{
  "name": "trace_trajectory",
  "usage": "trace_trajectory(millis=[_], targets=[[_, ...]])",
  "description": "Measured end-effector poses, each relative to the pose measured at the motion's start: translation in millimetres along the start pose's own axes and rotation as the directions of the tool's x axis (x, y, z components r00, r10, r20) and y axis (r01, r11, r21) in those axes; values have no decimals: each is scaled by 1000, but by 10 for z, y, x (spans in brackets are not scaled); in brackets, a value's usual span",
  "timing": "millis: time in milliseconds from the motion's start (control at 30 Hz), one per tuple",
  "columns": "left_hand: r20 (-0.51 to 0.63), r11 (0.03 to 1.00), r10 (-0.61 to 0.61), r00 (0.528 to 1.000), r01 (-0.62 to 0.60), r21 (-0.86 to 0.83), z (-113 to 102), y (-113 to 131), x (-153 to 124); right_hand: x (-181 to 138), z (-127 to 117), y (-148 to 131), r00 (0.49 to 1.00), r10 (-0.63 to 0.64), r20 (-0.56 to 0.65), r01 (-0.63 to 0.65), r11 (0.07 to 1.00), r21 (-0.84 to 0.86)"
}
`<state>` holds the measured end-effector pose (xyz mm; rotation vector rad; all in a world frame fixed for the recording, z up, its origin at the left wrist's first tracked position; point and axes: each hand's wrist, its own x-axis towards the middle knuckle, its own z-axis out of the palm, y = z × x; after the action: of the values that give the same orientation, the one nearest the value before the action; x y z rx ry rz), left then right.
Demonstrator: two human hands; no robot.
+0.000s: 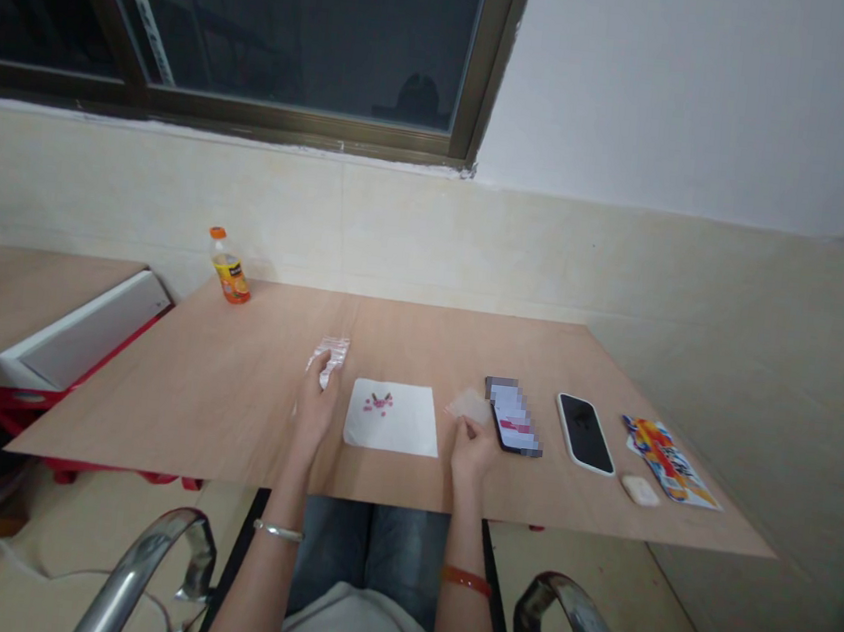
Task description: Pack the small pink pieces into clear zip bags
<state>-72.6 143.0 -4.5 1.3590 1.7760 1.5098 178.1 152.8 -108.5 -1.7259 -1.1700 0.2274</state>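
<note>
Even indoor light, dark window (272,24) giving no daylight, faint soft shadows on the wooden tabletop (179,401), fisheye bowing toward the frame edges, dark vignette at the right corners, mosaic blur over one phone screen (513,416), bright glare along the steel chair arms (130,577)

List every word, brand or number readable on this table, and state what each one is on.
None can be read: the label on the orange-capped juice bottle is too small, the phone screen is pixelated, and the colourful printed packet is too blurred.
</note>
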Motion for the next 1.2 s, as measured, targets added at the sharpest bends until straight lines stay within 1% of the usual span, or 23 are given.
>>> trace_trajectory(millis=[67,133,200,267,300,333,367,433,500,567,633,700,800,833,900,967,1033,1133,1200], targets=[[27,999,11,1000,-10,-42,12,71,-44,20,-60,-39,1000,27,-10,-27,999,-40],[53,998,22,998,-19,-52,57,103,-136,49,-139,-125,998,35,-52,-37,998,-43],[91,997,76,993,-75,-13,122,114,-252,70,-217,-277,995,35,-91,-31,999,39],[156,976,191,969,-204,71,181,137,-363,66,-279,-496,996,56,-66,-43,982,184],[200,953,254,946,-280,118,203,160,-409,50,-302,-623,998,66,-20,-59,963,262],[246,924,302,921,-347,163,219,191,-449,23,-319,-753,996,54,68,-75,935,346],[285,896,330,900,-394,204,229,229,-480,-14,-329,-881,987,37,154,-100,899,427],[337,860,345,876,-439,260,235,305,-520,-110,-331,-1111,955,-18,296,-157,817,555],[350,845,357,866,-459,274,233,351,-535,-209,-317,-1279,910,-67,408,-236,726,646],[332,846,372,867,-464,263,228,351,-532,-282,-297,-1374,870,-99,484,-310,654,690],[322,853,371,871,-456,252,225,320,-521,-309,-283,-1405,847,-112,519,-343,630,697],[334,860,355,873,-445,250,220,287,-514,-294,-280,-1394,841,-143,523,-308,667,678],[383,859,341,858,-450,244,208,274,-516,-240,-288,-1349,815,-235,529,-171,775,608],[402,857,339,851,-455,241,203,276,-520,-223,-291,-1334,806,-251,536,-136,802,582],[430,855,336,838,-463,234,193,275,-527,-197,-295,-1313,794,-247,555,-114,837,535],[431,860,340,836,-462,218,184,259,-528,-185,-295,-1306,790,-223,572,-118,859,498],[407,871,352,843,-454,186,172,230,-522,-184,-298,-1314,788,-214,577,-110,873,474],[368,889,362,857,-436,139,140,187,-502,-193,-310,-1355,791,-241,563,-81,870,486],[359,906,347,866,-408,109,110,166,-480,-195,-313,-1393,784,-272,558,-67,857,512]])
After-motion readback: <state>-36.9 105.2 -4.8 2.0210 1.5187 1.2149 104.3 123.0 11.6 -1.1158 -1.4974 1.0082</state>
